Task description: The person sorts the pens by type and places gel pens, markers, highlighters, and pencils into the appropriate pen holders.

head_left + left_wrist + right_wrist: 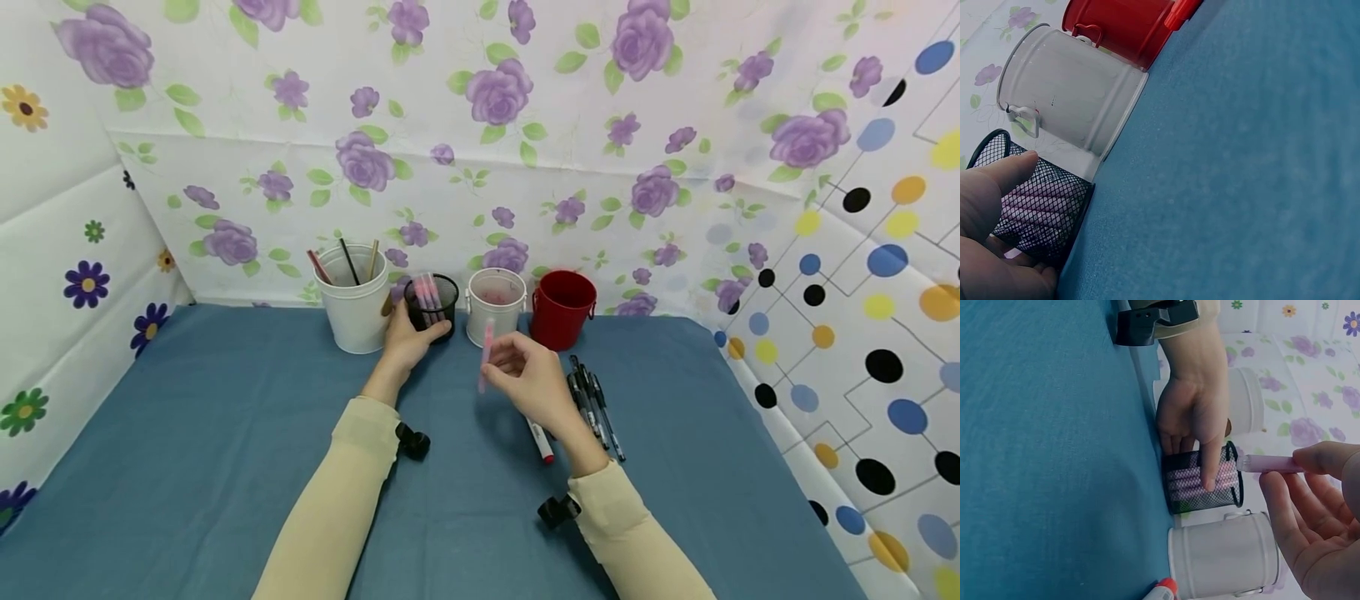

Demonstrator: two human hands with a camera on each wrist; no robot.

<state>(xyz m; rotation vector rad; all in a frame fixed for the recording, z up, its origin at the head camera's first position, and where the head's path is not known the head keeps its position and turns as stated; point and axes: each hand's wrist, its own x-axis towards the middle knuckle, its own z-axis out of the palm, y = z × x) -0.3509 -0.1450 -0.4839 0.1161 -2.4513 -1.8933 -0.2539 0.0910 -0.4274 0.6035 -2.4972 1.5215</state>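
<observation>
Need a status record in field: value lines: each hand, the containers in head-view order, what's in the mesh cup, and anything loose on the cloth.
Left hand: grips black mesh cup
Right hand: pinches pink stick, clear of the cup
Mesh cup contents: several pink sticks
Containers, left to right: large white bucket, mesh cup, small white bucket, red bucket
Loose on cloth: black pens, red-ended white marker

Cloth-walled tabletop nook, blue tablecloth [187, 467], rose-print backdrop [442, 108], dotted sheet [847, 333], daisy-print sheet [60, 217]

Buckets [561, 317], cup [448, 307], pens [588, 400] on blue cloth [210, 467]
</observation>
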